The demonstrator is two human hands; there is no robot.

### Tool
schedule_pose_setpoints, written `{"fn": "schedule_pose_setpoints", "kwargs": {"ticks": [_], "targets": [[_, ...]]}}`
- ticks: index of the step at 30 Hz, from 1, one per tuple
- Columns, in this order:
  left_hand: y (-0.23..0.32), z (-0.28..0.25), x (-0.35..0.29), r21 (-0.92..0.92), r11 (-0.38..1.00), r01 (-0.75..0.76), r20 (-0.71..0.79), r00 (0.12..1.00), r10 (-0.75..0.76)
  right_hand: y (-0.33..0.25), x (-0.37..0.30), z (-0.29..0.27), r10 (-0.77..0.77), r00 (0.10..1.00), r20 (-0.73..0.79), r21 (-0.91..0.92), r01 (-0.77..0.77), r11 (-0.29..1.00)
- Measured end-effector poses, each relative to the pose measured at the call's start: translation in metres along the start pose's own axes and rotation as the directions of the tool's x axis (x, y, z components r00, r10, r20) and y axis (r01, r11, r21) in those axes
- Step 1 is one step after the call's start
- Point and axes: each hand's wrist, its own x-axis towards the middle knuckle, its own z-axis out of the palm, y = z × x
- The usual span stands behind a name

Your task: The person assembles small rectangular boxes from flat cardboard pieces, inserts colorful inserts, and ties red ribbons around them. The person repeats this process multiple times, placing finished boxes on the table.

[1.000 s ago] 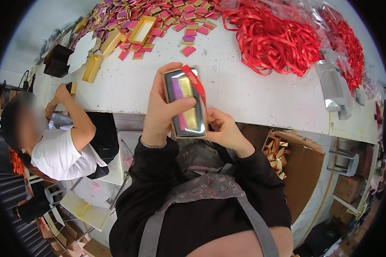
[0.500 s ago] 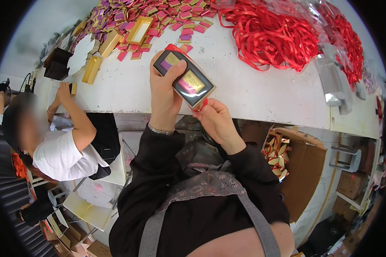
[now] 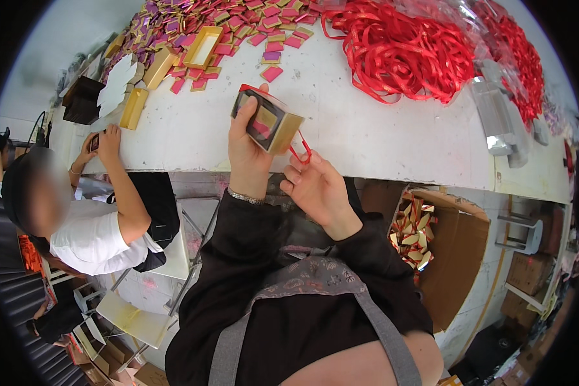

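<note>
A small gold gift box (image 3: 287,134) with a dark, windowed front is tilted above the near table edge. Pink and gold pieces show through its window. My left hand (image 3: 249,145) is closed round it, the thumb across the front. A red ribbon (image 3: 302,154) runs along the box's far edge and hangs as a loop off its right end. The fingers of my right hand (image 3: 321,193) pinch that loop, just right of the box.
Pink, purple and gold pieces (image 3: 238,26) cover the far table, with gold trays (image 3: 204,47) beside them. A red ribbon heap (image 3: 405,51) lies far right. Below the table edge stands a carton (image 3: 453,257) of gold-and-red boxes. At left a person (image 3: 90,225) handles a small box.
My left hand has turned the box so its gold side shows. My right hand has drawn the ribbon out from the end into a longer loop. The person at left has shifted their hands.
</note>
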Motion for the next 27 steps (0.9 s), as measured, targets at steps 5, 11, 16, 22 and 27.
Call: {"fn": "schedule_pose_setpoints", "kwargs": {"ticks": [5, 11, 16, 22, 27], "targets": [[-0.003, -0.007, 0.004, 0.032, 0.999, -0.032, -0.059, 0.998, 0.034, 0.001, -0.001, 0.005, -0.083, 0.996, 0.014, -0.347, 0.083, 0.934], [-0.014, 0.013, -0.005, 0.178, 0.904, -0.39, -0.063, 0.912, 0.406, 0.0, 0.001, 0.0, 0.013, 1.0, -0.012, -0.065, -0.014, 0.998], [-0.017, 0.018, -0.011, 0.391, 0.671, -0.629, 0.128, 0.76, 0.637, 0.003, -0.002, 0.005, 0.114, 0.991, -0.073, 0.243, -0.093, 0.966], [-0.016, 0.012, -0.011, 0.291, 0.79, -0.539, 0.091, 0.838, 0.538, 0.005, -0.003, -0.003, 0.012, 0.986, -0.167, 0.13, 0.01, 0.991], [-0.023, 0.01, -0.01, 0.41, 0.709, -0.574, 0.104, 0.801, 0.589, -0.003, 0.002, -0.003, -0.027, 0.973, -0.228, 0.016, 0.032, 0.999]]}}
